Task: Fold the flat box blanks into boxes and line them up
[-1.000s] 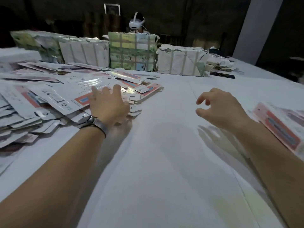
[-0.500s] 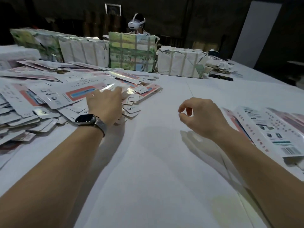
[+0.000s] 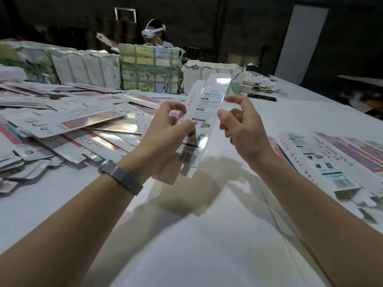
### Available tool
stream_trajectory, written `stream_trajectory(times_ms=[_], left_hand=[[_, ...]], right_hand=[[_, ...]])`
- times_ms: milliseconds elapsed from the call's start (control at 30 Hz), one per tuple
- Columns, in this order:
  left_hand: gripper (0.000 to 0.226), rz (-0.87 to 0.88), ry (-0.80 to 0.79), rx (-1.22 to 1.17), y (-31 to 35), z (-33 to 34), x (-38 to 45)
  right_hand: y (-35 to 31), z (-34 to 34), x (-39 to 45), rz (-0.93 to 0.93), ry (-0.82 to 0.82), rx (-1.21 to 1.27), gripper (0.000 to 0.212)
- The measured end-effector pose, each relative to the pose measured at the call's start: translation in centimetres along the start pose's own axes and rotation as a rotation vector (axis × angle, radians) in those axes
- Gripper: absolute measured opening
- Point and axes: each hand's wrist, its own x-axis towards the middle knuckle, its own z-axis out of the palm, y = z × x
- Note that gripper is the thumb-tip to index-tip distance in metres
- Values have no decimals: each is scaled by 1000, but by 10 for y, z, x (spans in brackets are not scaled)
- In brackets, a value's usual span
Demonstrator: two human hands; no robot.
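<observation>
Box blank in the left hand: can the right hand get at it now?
Probably yes. The right hand hangs open just beside the box blank that the left hand pinches above the table, nothing between them.

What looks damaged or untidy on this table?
The paper wrapping on the white bundles at the back is torn and ragged. The flat box blanks on the left lie in a loose, sliding heap, not a stack. The folded boxes on the right lie roughly side by side.

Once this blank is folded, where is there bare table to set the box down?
Bare table runs between the forearms, from the near edge out past the hands. Left is crowded by the blank pile; right, by folded boxes. The left hand holds the blank.
</observation>
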Motion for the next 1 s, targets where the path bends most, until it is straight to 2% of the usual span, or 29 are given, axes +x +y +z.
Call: stream_trajectory(times_ms=[67,167,233,367,433,500,600,733,800,833,900,933,1000], left_hand=[[41,2,-46,-10,-5,3,-1],[71,7,-136,168,-9,6,-5],[81,-10,-210,222,-10,10,-8],[65,-124,-389,92,-2,16,-15],[59,-145,-499,-117,-2,16,-17],[54,-187,-547,-202,-2,13,-18],[53,-205,-543,-164,-7,9,-14],[62,-174,-526,-71,-10,4,-10],[59,-217,-522,-185,-7,3,-11],[54,-239,-491,-259,-2,3,-13],[29,-226,-449,-278,3,2,-13],[35,-211,-456,-245,4,2,-12],[63,-207,-436,-163,5,2,-13]], right_hand=[[-2,-1,0,57,-25,137,37],[-6,-1,1,65,-22,227,49],[-7,-2,1,68,-35,276,52],[-7,0,0,64,-113,297,46],[-6,1,1,49,-78,180,44],[-5,-2,3,6,8,8,40],[-5,-10,5,-63,61,-160,36],[-9,-10,4,-112,39,-233,42],[-10,-7,2,-112,29,-216,37],[-11,-5,1,-104,16,-204,32],[-12,0,-2,-81,-12,-187,23],[-13,1,-2,-70,-17,-164,23],[-14,2,-2,-54,-12,-149,35]])
